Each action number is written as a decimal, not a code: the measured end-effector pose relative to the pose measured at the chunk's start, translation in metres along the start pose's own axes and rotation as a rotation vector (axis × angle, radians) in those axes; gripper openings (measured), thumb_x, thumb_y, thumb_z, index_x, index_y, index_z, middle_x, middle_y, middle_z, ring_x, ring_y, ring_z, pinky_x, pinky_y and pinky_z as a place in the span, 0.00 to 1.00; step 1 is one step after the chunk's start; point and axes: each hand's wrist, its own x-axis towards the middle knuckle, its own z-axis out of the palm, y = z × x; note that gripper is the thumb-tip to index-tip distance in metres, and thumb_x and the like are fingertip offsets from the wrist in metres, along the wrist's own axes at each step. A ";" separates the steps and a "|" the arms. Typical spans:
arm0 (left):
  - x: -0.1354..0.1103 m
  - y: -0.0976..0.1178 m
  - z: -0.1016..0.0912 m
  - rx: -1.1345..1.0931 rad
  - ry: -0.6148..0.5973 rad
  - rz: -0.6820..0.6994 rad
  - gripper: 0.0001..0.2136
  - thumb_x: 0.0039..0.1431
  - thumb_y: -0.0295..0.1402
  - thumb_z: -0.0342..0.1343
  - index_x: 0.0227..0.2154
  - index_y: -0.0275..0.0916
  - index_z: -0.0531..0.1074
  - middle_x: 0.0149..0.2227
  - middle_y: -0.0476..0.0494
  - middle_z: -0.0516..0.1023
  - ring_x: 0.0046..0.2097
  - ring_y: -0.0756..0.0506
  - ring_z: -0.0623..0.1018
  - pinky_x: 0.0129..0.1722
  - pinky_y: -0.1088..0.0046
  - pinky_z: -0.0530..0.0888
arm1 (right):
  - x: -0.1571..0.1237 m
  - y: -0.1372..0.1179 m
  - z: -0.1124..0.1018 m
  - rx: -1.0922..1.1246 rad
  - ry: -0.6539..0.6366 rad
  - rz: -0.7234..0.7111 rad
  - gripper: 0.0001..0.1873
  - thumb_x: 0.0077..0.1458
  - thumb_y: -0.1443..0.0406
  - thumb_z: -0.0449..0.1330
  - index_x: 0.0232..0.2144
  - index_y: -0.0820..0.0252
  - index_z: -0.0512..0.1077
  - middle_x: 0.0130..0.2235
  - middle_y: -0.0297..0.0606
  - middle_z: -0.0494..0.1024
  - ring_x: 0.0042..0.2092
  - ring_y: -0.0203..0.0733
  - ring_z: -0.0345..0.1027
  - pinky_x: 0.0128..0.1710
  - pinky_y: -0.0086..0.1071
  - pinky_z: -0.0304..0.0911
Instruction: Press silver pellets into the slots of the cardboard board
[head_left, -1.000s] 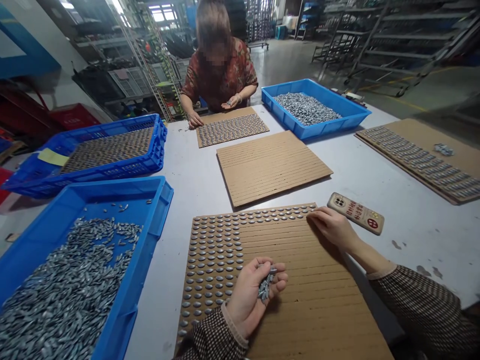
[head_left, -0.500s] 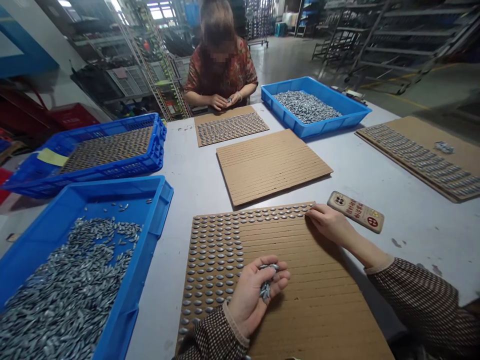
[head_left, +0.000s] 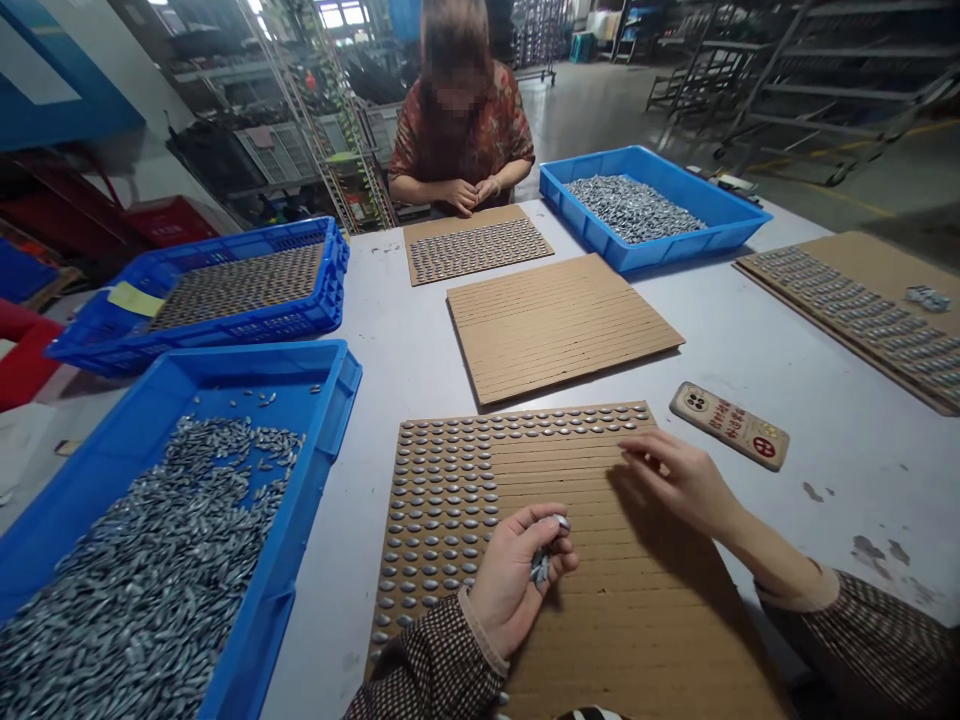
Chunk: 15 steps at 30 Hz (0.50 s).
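Observation:
My left hand [head_left: 517,575] is closed loosely, palm up, around several small grey pointed-oval metal pieces [head_left: 541,565]. One piece shows between the thumb and forefinger. It is held over a slotted cardboard sheet [head_left: 600,620] whose left columns and top rows carry the same metal pieces [head_left: 450,500], set in its slits. My right hand [head_left: 679,480] hovers above the sheet's right part, just below the top rows. Its fingers are stretched to the left and slightly apart, and I see nothing in them.
A blue bin [head_left: 319,470] of loose metal pieces stands at the left, with a blue crate [head_left: 337,290] behind it. Blank cardboard [head_left: 562,325] lies ahead; a phone [head_left: 729,425] lies at right. Across the table, a person works at a filled sheet [head_left: 480,250] beside another blue bin [head_left: 697,245].
My right hand has come off the sheet's top right corner and moved toward me. My left hand's fingers have curled more around the pieces. The view has shifted slightly left.

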 end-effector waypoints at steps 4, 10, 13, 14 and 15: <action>0.001 -0.001 0.000 0.017 0.015 -0.004 0.10 0.49 0.26 0.63 0.35 0.33 0.74 0.31 0.44 0.75 0.29 0.53 0.74 0.30 0.78 0.75 | -0.012 -0.058 0.008 0.363 -0.188 0.031 0.09 0.62 0.63 0.53 0.42 0.57 0.71 0.38 0.41 0.76 0.39 0.40 0.70 0.37 0.32 0.67; 0.000 -0.002 -0.002 0.104 -0.011 -0.010 0.11 0.49 0.26 0.64 0.36 0.30 0.75 0.28 0.45 0.73 0.28 0.55 0.72 0.28 0.82 0.72 | -0.013 -0.090 0.018 0.526 -0.249 0.021 0.07 0.61 0.67 0.54 0.36 0.58 0.72 0.33 0.36 0.75 0.35 0.36 0.68 0.35 0.29 0.64; 0.001 -0.001 -0.001 0.072 -0.015 -0.021 0.12 0.51 0.26 0.62 0.40 0.31 0.74 0.31 0.44 0.74 0.28 0.54 0.73 0.27 0.81 0.71 | -0.014 -0.073 0.016 0.465 -0.232 -0.014 0.09 0.62 0.68 0.52 0.38 0.57 0.73 0.35 0.38 0.76 0.37 0.37 0.69 0.36 0.30 0.65; 0.001 0.000 0.000 0.046 -0.003 -0.027 0.12 0.53 0.27 0.60 0.41 0.31 0.73 0.32 0.42 0.75 0.29 0.53 0.74 0.27 0.80 0.71 | -0.013 -0.062 0.013 0.419 -0.204 -0.014 0.10 0.62 0.67 0.52 0.40 0.57 0.73 0.37 0.39 0.76 0.38 0.37 0.70 0.37 0.31 0.66; 0.001 0.001 0.001 0.021 0.014 -0.030 0.12 0.55 0.28 0.57 0.42 0.31 0.72 0.34 0.40 0.76 0.30 0.51 0.75 0.27 0.79 0.72 | -0.013 -0.047 0.010 0.356 -0.166 -0.009 0.10 0.62 0.67 0.51 0.41 0.56 0.73 0.38 0.40 0.77 0.40 0.38 0.70 0.39 0.32 0.67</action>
